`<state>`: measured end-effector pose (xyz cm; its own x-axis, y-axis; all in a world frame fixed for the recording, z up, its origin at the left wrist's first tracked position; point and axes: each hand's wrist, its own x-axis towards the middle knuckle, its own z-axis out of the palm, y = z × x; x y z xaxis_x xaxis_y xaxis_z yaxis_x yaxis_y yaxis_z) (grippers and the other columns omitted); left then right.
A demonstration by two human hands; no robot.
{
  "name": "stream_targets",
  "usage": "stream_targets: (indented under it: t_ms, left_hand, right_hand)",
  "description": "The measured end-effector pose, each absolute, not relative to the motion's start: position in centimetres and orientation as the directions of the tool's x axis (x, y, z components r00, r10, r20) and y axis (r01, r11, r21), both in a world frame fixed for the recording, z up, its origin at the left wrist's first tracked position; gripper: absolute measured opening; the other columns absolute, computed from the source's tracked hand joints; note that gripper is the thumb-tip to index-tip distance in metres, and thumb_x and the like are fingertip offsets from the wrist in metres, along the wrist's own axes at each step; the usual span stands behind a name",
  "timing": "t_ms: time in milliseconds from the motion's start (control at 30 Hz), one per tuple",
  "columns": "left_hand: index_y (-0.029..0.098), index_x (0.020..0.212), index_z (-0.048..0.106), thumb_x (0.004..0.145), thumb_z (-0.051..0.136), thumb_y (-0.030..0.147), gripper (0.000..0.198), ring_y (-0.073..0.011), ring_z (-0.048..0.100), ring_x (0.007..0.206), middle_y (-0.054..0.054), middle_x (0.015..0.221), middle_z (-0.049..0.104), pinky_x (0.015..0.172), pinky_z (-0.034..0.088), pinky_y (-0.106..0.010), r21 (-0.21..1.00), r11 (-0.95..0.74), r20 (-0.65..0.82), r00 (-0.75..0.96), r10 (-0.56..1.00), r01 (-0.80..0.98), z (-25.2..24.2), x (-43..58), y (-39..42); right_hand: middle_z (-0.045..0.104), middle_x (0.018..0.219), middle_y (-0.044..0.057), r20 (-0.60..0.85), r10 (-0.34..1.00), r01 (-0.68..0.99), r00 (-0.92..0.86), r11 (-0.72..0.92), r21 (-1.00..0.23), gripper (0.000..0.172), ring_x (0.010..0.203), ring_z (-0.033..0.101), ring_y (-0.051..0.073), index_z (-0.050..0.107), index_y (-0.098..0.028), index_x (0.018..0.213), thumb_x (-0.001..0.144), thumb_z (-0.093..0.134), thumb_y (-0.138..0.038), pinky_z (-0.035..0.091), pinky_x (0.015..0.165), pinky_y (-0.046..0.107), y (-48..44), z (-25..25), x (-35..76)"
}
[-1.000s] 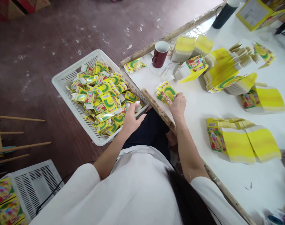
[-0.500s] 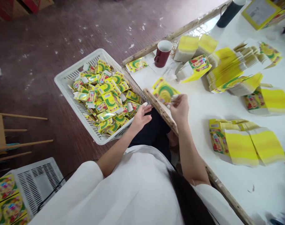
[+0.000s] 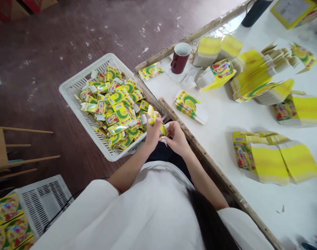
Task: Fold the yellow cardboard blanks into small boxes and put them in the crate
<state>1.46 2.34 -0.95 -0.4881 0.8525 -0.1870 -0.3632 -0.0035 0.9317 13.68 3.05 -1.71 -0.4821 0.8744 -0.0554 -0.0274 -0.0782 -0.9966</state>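
Observation:
Both my hands meet over my lap beside the table edge, holding one small yellow and green carton (image 3: 156, 122) between them. My left hand (image 3: 152, 133) grips it from the left and my right hand (image 3: 175, 137) pinches it from the right. Just left of them stands a white plastic basket (image 3: 77, 83) heaped with several folded cartons of the same print. A small stack of flat carton blanks (image 3: 188, 105) lies on the white table (image 3: 226, 114) just beyond my hands.
A dark red mug (image 3: 179, 58) stands near the table's far corner. Piles of yellow flat blanks (image 3: 254, 74) cover the back, and more (image 3: 275, 158) lie to the right. A second white crate (image 3: 42, 201) sits on the floor at lower left, wooden rails (image 3: 23, 146) beside it.
My right hand took a carton from the small stack on the table and drew it back to my lap. My left hand left the basket rim and joined it on the carton.

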Motion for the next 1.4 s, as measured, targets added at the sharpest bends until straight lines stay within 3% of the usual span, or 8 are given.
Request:
stream_targets:
  t_ms: [233, 433, 600, 733, 867, 1000, 1133, 1400]
  left_hand:
    - [0.022, 0.095, 0.067, 0.065, 0.088, 0.063, 0.055, -0.0177, 0.067, 0.082, -0.001, 0.086, 0.070, 0.077, 0.053, -0.031, 0.935, -0.018, -0.092, -0.290, 0.953, -0.355, -2.2, 0.9, 2.0]
    - [0.022, 0.095, 0.068, 0.075, 0.084, 0.057, 0.044, -0.0180, 0.072, 0.085, -0.002, 0.089, 0.074, 0.081, 0.057, -0.031, 0.967, -0.082, -0.015, -0.375, 0.927, -0.239, -1.9, -0.1, 1.4]
    - [0.029, 0.141, 0.046, 0.070, 0.084, 0.068, 0.089, -0.0299, 0.055, 0.138, -0.012, 0.145, 0.056, 0.117, 0.042, -0.045, 0.931, -0.298, 0.355, -0.337, 0.872, 0.210, 0.6, -3.2, 1.1]
    - [0.025, 0.150, 0.039, 0.062, 0.093, 0.054, 0.107, -0.0368, 0.052, 0.139, -0.016, 0.149, 0.052, 0.115, 0.044, -0.050, 0.849, -0.123, 0.128, 0.027, 0.991, 0.513, 2.2, -2.7, 0.8]
    - [0.021, 0.136, 0.051, 0.074, 0.083, 0.036, 0.072, -0.0335, 0.068, 0.113, -0.011, 0.121, 0.068, 0.098, 0.055, -0.046, 0.755, 0.081, -0.064, -0.049, 0.997, 0.651, 1.9, -0.7, 0.4]
    - [0.020, 0.140, 0.043, 0.072, 0.084, 0.034, 0.080, -0.0348, 0.066, 0.119, -0.015, 0.129, 0.064, 0.098, 0.055, -0.045, 0.771, -0.086, 0.114, -0.004, 0.993, 0.631, 0.5, 0.7, 0.1]
    - [0.024, 0.143, 0.039, 0.078, 0.079, 0.030, 0.077, -0.0335, 0.062, 0.128, -0.014, 0.134, 0.060, 0.099, 0.054, -0.042, 0.743, -0.282, 0.249, 0.141, 0.958, 0.607, -0.5, 1.0, -0.1]
    - [0.023, 0.138, 0.042, 0.076, 0.079, 0.029, 0.072, -0.0358, 0.063, 0.123, -0.015, 0.132, 0.059, 0.092, 0.056, -0.043, 0.716, -0.280, 0.204, 0.192, 0.960, 0.640, -0.6, 0.5, 0.2]
  right_hand:
    - [0.062, 0.081, -0.004, -0.040, 0.898, -0.159, -0.439, -0.121, -0.980, 0.045, 0.071, 0.061, 0.015, 0.053, -0.027, 0.099, 0.080, 0.081, -0.057, 0.051, 0.067, 0.028, 4.2, -1.1, 15.1]
    - [0.069, 0.082, 0.000, 0.120, 0.943, 0.149, -0.311, 0.174, -0.973, 0.010, 0.070, 0.063, 0.018, 0.066, -0.024, 0.092, 0.091, 0.067, -0.034, 0.051, 0.065, 0.031, 5.0, -0.9, 16.7]
    - [0.073, 0.094, 0.004, 0.488, 0.816, 0.567, -0.310, 0.571, -0.594, 0.019, 0.092, 0.060, 0.023, 0.074, -0.028, 0.093, 0.094, 0.060, -0.015, 0.050, 0.087, 0.039, 5.6, 0.9, 18.3]
    - [0.073, 0.097, 0.003, 0.529, 0.694, 0.527, -0.488, 0.717, -0.456, 0.020, 0.099, 0.060, 0.023, 0.074, -0.031, 0.097, 0.096, 0.060, -0.016, 0.044, 0.099, 0.042, 4.7, 1.7, 17.5]
    - [0.059, 0.137, 0.013, 0.510, 0.831, 0.466, -0.222, 0.549, -0.693, 0.050, 0.133, 0.049, 0.034, 0.057, -0.028, 0.137, 0.092, 0.068, -0.046, 0.038, 0.114, 0.056, 4.4, 1.0, 17.0]
    - [0.065, 0.131, 0.012, 0.104, 0.961, 0.072, -0.256, 0.127, -0.989, 0.058, 0.132, 0.057, 0.032, 0.055, -0.026, 0.140, 0.096, 0.055, -0.063, 0.047, 0.113, 0.051, 4.4, -0.1, 16.6]
    - [0.073, 0.119, 0.007, -0.164, 0.891, -0.089, -0.423, -0.221, -0.971, 0.062, 0.119, 0.066, 0.031, 0.063, -0.028, 0.133, 0.086, 0.068, -0.067, 0.056, 0.104, 0.048, 4.4, -0.3, 16.0]
    - [0.073, 0.124, 0.007, -0.120, 0.928, -0.146, -0.353, -0.182, -0.972, 0.062, 0.120, 0.067, 0.028, 0.067, -0.029, 0.127, 0.082, 0.072, -0.071, 0.052, 0.110, 0.046, 4.5, -1.0, 16.0]
